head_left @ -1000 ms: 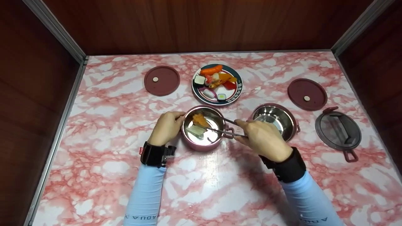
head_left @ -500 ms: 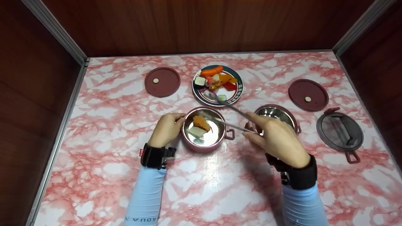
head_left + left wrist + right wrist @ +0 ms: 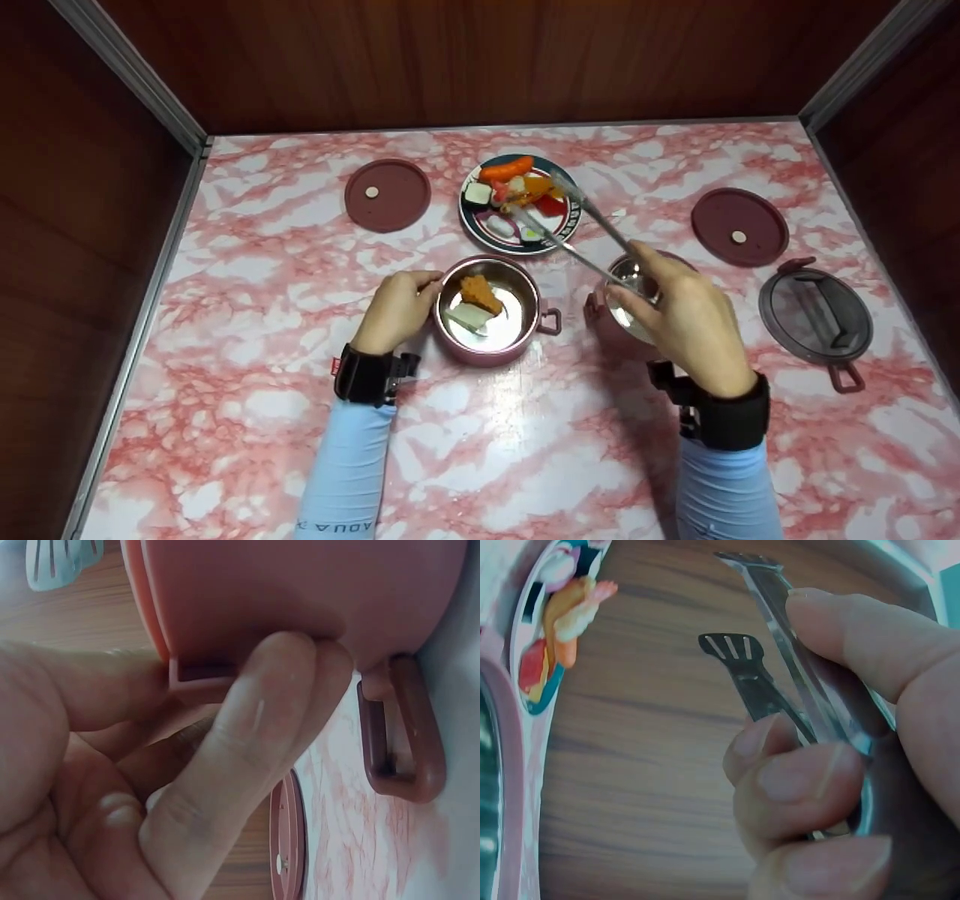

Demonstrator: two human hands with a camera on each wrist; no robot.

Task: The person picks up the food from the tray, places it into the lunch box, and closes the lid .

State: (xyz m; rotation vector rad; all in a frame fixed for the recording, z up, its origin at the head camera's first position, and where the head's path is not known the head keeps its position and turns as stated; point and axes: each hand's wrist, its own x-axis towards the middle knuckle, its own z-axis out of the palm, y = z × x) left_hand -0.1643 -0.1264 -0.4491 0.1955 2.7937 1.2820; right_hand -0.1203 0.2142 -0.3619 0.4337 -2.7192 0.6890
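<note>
1. Right hand [image 3: 686, 326] has swung from the pot [image 3: 487, 356] toward the plate [image 3: 480, 235]; in the head view it now partly covers the second pot [image 3: 611, 331].
2. Its thumb and curled fingers hold the metal tongs [image 3: 806, 679]. Arms of the tongs spread well apart, nothing between the tips. A second ago these were in the pot, at the breaded piece.
3. Breaded piece [image 3: 480, 294] now lies loose inside the pot, beside and touching a pale green piece [image 3: 466, 318]. Judged: that piece is delivered and the tongs are free for work at the plate.
4. Tips show over the food on the plate, one above the middle, one toward the right edge. Contact with any piece: cannot tell.
5. Left hand [image 3: 401, 307] unchanged, at the pot's left side; thumb and fingers pinch its side handle. Probably a steadying grip. Pot upright, same spot.
6. Plate still well stocked: orange stick [image 3: 507, 169] at the far edge, several other pieces nearer. Judged: plenty left to move.
</note>
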